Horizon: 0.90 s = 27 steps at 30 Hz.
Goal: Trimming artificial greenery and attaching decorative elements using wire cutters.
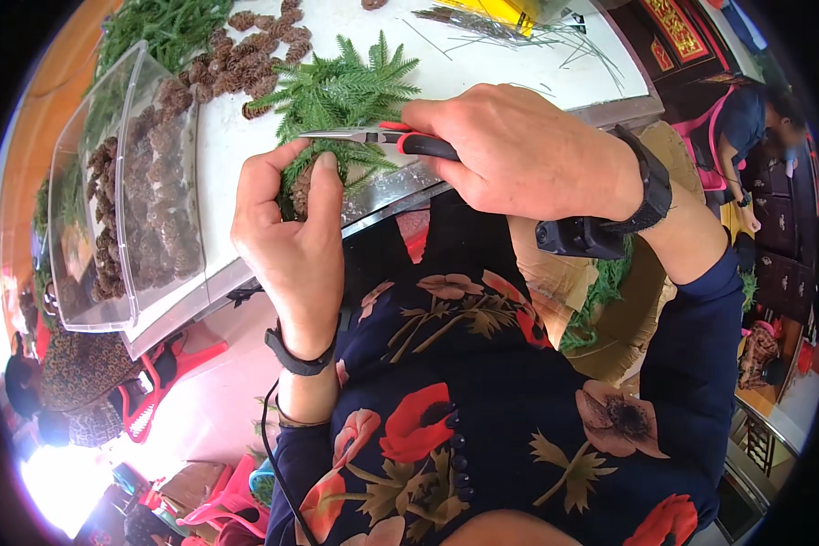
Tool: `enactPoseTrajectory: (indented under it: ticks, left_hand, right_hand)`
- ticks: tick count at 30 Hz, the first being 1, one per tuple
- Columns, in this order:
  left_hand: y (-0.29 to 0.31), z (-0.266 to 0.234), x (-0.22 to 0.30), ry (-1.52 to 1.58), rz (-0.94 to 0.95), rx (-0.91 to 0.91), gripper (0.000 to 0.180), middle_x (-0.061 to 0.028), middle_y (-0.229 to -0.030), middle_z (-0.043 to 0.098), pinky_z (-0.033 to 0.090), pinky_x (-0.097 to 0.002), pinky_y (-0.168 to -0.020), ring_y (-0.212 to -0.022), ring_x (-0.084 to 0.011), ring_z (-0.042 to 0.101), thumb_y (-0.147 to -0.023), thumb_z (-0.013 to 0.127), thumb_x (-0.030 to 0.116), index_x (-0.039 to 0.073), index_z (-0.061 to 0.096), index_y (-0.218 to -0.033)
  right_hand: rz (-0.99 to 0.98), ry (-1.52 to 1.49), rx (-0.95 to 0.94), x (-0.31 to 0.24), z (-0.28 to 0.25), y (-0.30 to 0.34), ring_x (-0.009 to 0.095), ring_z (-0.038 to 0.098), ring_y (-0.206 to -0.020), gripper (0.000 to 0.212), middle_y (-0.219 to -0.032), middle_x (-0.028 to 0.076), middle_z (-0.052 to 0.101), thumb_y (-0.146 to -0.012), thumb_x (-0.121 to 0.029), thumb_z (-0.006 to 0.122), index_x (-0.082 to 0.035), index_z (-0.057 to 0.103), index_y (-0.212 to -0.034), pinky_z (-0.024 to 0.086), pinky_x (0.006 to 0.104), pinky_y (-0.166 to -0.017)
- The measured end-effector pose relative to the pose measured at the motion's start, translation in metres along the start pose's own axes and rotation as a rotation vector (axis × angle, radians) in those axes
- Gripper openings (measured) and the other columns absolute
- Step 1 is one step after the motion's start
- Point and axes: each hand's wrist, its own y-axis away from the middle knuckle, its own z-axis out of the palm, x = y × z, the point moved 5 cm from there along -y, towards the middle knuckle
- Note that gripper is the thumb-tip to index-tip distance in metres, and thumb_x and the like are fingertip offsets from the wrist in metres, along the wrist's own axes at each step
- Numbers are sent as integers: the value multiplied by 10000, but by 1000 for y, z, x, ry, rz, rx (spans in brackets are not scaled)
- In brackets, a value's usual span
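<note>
My left hand [287,214] is closed round a pine cone [302,189] that sits among green artificial fir sprigs [346,91], at the table's near edge. Thumb and index finger pinch it from both sides. In my right hand [528,150] is a pair of pliers [409,141] with red and black handles. Their long narrow jaws point left and lie across the greenery just above the left thumb and the cone. Whether the jaw tips grip anything is too small to tell.
Loose pine cones [246,55] lie on the white tabletop [446,91], left of the sprigs. A clear plastic bin [127,300] of cones stands at the left. Thin wires [482,25] and a yellow packet [505,11] are at the back. A cardboard box [651,314] with greenery sits at right.
</note>
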Motion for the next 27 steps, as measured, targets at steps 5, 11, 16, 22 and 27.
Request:
enactPoseTrajectory:
  ticks: [5,11,16,22,27]
  left_hand:
    - [1,1,-3,358,-222,-79,186,5,-825,599,403,-181,-630,-706,-43,512,-876,660,47,-15,623,-1047]
    - [3,1,-10,588,-321,-91,207,6,-840,602,410,-177,-665,-734,-45,519,-896,642,47,-22,603,-1088]
    - [1,-3,-3,410,-205,-34,175,0,-848,603,419,-186,-672,-744,-54,529,-883,653,36,-17,614,-1045]
    - [-4,-6,-4,179,-80,43,171,-26,-855,610,440,-216,-695,-774,-79,547,-847,686,29,-27,621,-994]
    - [-7,-6,24,-419,328,147,173,-56,-854,623,447,-226,-706,-770,-97,560,-837,696,45,-24,634,-983]
  right_hand:
    - [-49,-10,76,5,-2,3,406,597,-781,227,-753,212,605,-871,-141,555,-31,587,-1067,451,476,-696]
    - [-72,18,94,0,-25,7,398,593,-806,214,-789,206,600,-889,-159,551,-22,565,-1053,451,466,-708]
    - [-71,42,115,-11,-19,12,390,594,-817,198,-827,194,609,-892,-174,570,-9,544,-997,454,462,-713]
    - [-42,86,156,-14,-9,4,398,602,-779,200,-798,186,621,-868,-166,608,2,534,-948,466,468,-676]
    - [-62,89,179,-15,-6,-4,407,603,-750,207,-775,189,619,-860,-149,610,12,530,-962,469,478,-652]
